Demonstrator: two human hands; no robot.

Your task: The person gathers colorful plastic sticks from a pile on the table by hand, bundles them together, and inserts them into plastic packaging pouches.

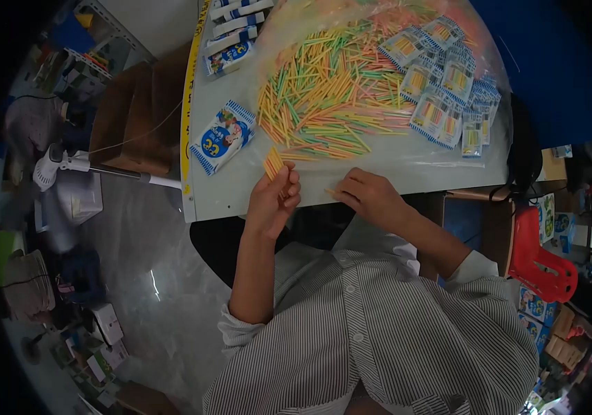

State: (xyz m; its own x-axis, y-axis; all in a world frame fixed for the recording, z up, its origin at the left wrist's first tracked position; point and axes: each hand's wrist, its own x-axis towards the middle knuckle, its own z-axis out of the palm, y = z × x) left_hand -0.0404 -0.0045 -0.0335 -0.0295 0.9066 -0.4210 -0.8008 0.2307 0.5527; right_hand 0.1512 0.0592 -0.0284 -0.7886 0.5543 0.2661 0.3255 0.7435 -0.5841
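My left hand (273, 200) is closed around a small bunch of thin yellow-orange sticks (273, 163), held upright near the table's front edge. To its right, my right hand (368, 197) pinches a short pale stick (330, 191) between thumb and fingers. Beyond both hands spreads a large pile of thin pastel sticks (330, 83) in yellow, green and pink, lying on a clear plastic sheet (413, 162). A blue-and-white printed packet (222, 137) lies flat just left of the pile, close to my left hand.
Several small clear packets of sticks (438, 114) are heaped on the pile's right side. More blue-and-white packets (230, 55) stack at the back left of the table (216, 200). A red plastic chair (541, 256) stands at the right, a cardboard box (133, 117) at the left.
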